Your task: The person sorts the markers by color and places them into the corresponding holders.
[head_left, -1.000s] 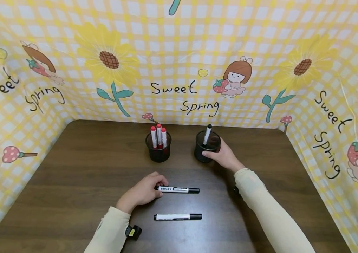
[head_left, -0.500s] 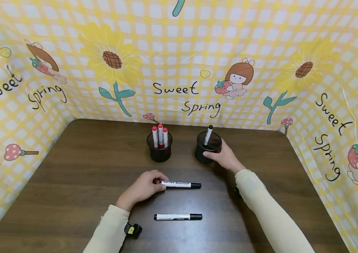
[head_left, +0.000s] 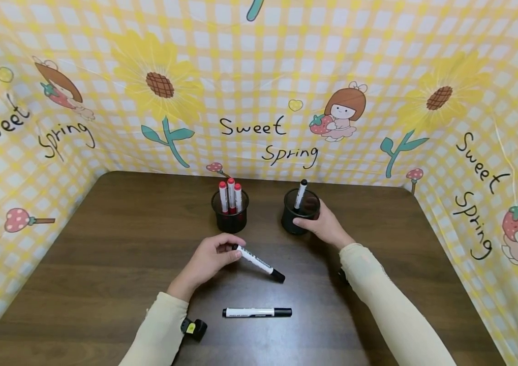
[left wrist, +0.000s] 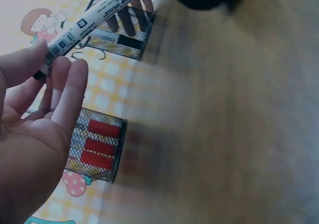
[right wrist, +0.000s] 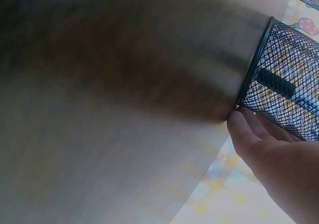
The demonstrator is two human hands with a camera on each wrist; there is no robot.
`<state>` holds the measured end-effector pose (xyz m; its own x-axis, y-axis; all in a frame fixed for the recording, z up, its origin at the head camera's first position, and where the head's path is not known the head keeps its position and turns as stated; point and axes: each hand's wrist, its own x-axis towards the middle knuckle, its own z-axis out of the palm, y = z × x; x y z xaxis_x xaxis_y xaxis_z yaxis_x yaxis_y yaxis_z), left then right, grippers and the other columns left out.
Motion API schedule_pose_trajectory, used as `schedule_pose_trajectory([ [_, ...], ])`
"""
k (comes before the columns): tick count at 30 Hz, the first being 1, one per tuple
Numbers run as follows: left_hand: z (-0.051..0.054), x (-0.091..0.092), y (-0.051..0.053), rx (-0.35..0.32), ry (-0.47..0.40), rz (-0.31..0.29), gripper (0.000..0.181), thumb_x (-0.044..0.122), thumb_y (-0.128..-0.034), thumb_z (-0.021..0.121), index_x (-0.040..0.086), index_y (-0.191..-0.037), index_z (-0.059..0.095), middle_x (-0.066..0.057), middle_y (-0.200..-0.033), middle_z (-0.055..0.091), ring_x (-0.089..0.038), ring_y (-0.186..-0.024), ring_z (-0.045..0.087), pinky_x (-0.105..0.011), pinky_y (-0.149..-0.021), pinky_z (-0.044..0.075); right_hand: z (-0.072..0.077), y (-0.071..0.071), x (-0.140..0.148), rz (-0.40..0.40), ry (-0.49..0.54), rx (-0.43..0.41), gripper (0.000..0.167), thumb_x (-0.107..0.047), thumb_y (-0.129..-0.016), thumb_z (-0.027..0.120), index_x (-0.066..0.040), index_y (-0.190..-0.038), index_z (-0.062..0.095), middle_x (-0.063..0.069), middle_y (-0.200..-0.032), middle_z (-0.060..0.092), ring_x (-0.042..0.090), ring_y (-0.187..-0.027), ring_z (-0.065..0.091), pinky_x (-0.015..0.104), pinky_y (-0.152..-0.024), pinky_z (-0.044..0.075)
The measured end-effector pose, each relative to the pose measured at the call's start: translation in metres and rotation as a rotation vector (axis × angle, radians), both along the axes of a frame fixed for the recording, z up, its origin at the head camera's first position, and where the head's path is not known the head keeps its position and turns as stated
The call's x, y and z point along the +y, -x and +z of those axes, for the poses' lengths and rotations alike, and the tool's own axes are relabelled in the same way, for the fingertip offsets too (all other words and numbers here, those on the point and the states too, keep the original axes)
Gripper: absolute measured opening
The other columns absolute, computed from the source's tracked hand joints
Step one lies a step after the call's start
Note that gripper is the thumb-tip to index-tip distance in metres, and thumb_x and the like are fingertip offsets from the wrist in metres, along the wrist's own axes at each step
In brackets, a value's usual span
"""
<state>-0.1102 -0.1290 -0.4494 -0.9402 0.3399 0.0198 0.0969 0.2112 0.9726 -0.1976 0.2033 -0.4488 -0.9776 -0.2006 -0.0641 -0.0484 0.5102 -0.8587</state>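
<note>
My left hand [head_left: 209, 260] pinches a white whiteboard marker [head_left: 257, 263] by its black rear end, between thumb and fingers. The marker slants, its black cap pointing down to the right; in the left wrist view the same marker [left wrist: 89, 27] crosses above two mesh cups. My right hand [head_left: 328, 226] grips a black mesh pen cup [head_left: 288, 222] from its right side, thumb in front. One black-capped marker [head_left: 301, 195] leans inside that cup. In the right wrist view, fingers [right wrist: 244, 132] press against the mesh. A second black-capped marker [head_left: 256, 312] lies flat near the front.
A second black mesh pen cup [head_left: 231, 223] stands to the left, holding three red-capped markers [head_left: 223, 197]. Both cups stand on a dark wooden table [head_left: 117, 244]. A yellow checked cloth [head_left: 249, 76] hangs around the back and sides.
My left hand has lifted the marker off the table and moved it slightly away from me, and its capped end has swung down towards me. The right hand stays on its cup.
</note>
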Motion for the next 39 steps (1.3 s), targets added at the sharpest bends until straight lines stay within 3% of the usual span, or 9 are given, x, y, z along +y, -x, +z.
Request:
schedule_pose_trajectory([
  [5, 0.012, 0.003, 0.003, 0.011, -0.151, 0.013, 0.021, 0.002, -0.0938, 0.070, -0.003, -0.114, 0.067, -0.012, -0.100, 0.064, -0.019, -0.082, 0.057, -0.029, -0.071, 0.050, -0.002, 0.000, 0.000, 0.006, 0.011, -0.004, 0.083, -0.040, -0.085, 0.082, -0.004, -0.147, 0.039, 0.016, -0.140, 0.053, 0.032, -0.124, 0.052, 0.049, -0.099, 0.043],
  [10, 0.024, 0.012, 0.012, 0.049, -0.274, 0.046, 0.025, -0.003, -0.0938, 0.068, -0.008, -0.118, 0.064, -0.007, -0.101, 0.064, -0.017, -0.089, 0.056, -0.024, -0.076, 0.050, -0.002, 0.002, 0.001, 0.002, 0.024, 0.000, 0.084, -0.041, -0.084, 0.083, -0.005, -0.147, 0.039, 0.015, -0.139, 0.053, 0.031, -0.124, 0.052, 0.049, -0.100, 0.043],
  [18, 0.043, 0.034, 0.024, 0.077, -0.388, -0.013, 0.028, -0.003, -0.0983, 0.061, -0.015, -0.123, 0.059, -0.006, -0.110, 0.065, -0.014, -0.094, 0.059, -0.025, -0.082, 0.050, -0.003, 0.003, 0.002, 0.006, 0.026, -0.004, 0.086, -0.041, -0.085, 0.082, -0.006, -0.149, 0.038, 0.013, -0.140, 0.053, 0.029, -0.123, 0.053, 0.047, -0.099, 0.044],
  [22, 0.051, 0.045, 0.032, 0.072, -0.424, -0.046, 0.026, 0.000, -0.1016, 0.058, -0.013, -0.124, 0.058, -0.012, -0.109, 0.064, -0.023, -0.100, 0.065, -0.030, -0.091, 0.051, -0.002, 0.003, 0.001, -0.001, 0.010, 0.015, 0.085, -0.041, -0.084, 0.082, -0.006, -0.149, 0.039, 0.013, -0.140, 0.054, 0.029, -0.125, 0.052, 0.048, -0.101, 0.043],
  [27, 0.063, 0.057, 0.041, 0.092, -0.419, -0.058, 0.023, -0.001, -0.1024, 0.055, -0.008, -0.124, 0.059, -0.019, -0.112, 0.065, -0.035, -0.105, 0.066, -0.036, -0.096, 0.050, -0.002, 0.003, 0.000, 0.000, 0.013, 0.037, 0.083, -0.038, -0.084, 0.083, -0.005, -0.148, 0.040, 0.014, -0.139, 0.055, 0.029, -0.124, 0.053, 0.048, -0.101, 0.043],
  [35, 0.080, 0.075, 0.057, 0.223, -0.307, 0.034, 0.026, 0.004, -0.0985, 0.064, -0.004, -0.124, 0.067, -0.016, -0.108, 0.072, -0.023, -0.100, 0.070, -0.034, -0.093, 0.053, -0.005, 0.005, 0.000, -0.004, 0.036, 0.050, 0.082, -0.035, -0.084, 0.084, -0.005, -0.147, 0.042, 0.013, -0.136, 0.057, 0.029, -0.122, 0.054, 0.047, -0.099, 0.044],
  [39, 0.090, 0.083, 0.062, 0.251, -0.257, 0.053, 0.027, 0.005, -0.0987, 0.064, 0.000, -0.125, 0.069, -0.016, -0.110, 0.072, -0.022, -0.103, 0.069, -0.033, -0.093, 0.052, -0.004, 0.006, 0.000, 0.003, 0.044, 0.056, 0.085, -0.036, -0.083, 0.084, -0.003, -0.148, 0.041, 0.015, -0.138, 0.056, 0.030, -0.123, 0.054, 0.047, -0.100, 0.044],
])
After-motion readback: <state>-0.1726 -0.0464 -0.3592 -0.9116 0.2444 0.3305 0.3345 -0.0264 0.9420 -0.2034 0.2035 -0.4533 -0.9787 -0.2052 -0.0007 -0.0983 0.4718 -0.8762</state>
